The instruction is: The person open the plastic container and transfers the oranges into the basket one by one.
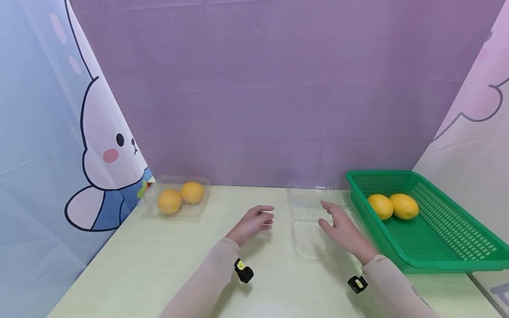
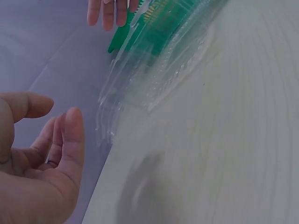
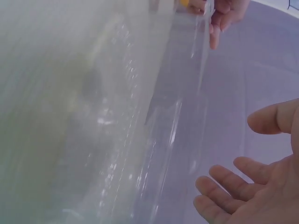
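Observation:
In the head view a clear plastic clamshell box (image 1: 308, 238) lies with its lid raised at the table's middle right. My right hand (image 1: 343, 229) hovers over its right side, fingers spread and relaxed, holding nothing. To the box's left, my left hand (image 1: 252, 223) is held above the table, fingers loosely bent and nothing between them. The left wrist view has the left hand (image 2: 42, 158) apart from the clear plastic. From the right wrist, the right hand (image 3: 252, 182) likewise shows bare, extended fingers beside the plastic.
A green basket (image 1: 449, 265) on the right holds two lemons (image 1: 404, 206). At the back left, another clear plastic box (image 1: 153, 214) contains two round orange-yellow fruits (image 1: 169, 201). A purple cloth (image 1: 254, 97) hangs behind the pale table (image 1: 131, 274).

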The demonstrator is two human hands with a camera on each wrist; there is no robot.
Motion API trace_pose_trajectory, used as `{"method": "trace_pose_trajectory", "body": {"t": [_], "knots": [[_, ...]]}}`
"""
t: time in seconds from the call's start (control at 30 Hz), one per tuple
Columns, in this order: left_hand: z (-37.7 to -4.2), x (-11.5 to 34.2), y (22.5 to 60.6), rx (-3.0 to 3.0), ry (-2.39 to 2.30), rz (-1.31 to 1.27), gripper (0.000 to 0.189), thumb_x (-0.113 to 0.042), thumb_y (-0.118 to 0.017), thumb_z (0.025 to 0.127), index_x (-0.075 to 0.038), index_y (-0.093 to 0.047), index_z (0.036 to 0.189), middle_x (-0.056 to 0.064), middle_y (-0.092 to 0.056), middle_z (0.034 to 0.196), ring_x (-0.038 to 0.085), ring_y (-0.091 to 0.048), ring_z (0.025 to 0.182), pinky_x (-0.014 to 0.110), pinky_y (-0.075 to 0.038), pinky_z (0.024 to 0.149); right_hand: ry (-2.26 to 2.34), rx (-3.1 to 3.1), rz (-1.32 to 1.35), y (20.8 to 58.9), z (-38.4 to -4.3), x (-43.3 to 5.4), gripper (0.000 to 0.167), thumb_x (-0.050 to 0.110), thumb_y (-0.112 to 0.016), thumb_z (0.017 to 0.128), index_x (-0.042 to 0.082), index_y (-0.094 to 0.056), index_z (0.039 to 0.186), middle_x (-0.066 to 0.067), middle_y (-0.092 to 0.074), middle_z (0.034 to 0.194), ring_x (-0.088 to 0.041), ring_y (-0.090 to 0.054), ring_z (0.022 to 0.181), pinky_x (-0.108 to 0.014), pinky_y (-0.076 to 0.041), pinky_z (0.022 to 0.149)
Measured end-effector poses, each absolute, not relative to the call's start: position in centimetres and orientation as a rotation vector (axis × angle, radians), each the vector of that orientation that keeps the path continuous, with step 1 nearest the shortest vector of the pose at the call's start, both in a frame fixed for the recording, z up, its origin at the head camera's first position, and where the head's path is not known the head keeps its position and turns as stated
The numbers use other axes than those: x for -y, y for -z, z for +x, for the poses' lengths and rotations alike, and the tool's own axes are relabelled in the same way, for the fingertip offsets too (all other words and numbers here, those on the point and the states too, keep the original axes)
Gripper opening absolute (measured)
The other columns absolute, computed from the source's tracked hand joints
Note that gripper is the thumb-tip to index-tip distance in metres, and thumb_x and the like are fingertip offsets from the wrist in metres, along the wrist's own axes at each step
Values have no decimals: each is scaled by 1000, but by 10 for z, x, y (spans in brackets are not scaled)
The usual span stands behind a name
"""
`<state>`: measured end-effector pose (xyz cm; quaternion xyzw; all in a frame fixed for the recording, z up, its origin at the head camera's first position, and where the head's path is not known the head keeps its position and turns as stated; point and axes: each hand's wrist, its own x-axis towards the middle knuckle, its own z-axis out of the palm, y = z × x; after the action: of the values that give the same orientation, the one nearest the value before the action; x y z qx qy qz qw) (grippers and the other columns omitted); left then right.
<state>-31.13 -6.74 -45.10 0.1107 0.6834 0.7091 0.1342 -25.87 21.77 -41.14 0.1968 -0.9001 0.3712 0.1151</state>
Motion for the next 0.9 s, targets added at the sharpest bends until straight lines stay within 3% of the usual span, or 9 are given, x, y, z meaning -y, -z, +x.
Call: {"method": "trace_pose_trajectory", "body": {"t": [0.27,0.53,0.77,0.9], "knots": [[-311,82,446,-2041,-2048,339,47,-15,-56,102,6,-47,142,27,-52,128,23,-58,102,34,-54,93,-1181,2612,596,410,-263,-191,57,13,-60,100,-8,-38,148,-30,-43,145,-48,-43,131,-62,-40,104],[-311,99,441,-2109,-2040,330,42,-15,-56,101,3,-51,139,26,-53,127,25,-58,103,35,-54,93,-1268,2609,599,409,-266,-168,57,15,-60,100,-3,-39,150,-25,-44,147,-44,-43,133,-60,-41,104],[-310,115,435,-2196,-2020,326,35,-13,-56,101,-2,-56,134,13,-58,107,22,-58,97,35,-55,90,-1326,2588,613,408,-266,-153,55,12,-59,99,-3,-40,149,-25,-46,145,-43,-44,132,-60,-42,103],[-309,125,431,-2237,-2023,305,34,-11,-56,100,-2,-58,133,10,-58,103,30,-59,101,36,-56,89,-1365,2591,612,407,-267,-144,55,12,-60,99,-1,-40,149,-23,-46,145,-41,-44,133,-60,-42,103]]}}
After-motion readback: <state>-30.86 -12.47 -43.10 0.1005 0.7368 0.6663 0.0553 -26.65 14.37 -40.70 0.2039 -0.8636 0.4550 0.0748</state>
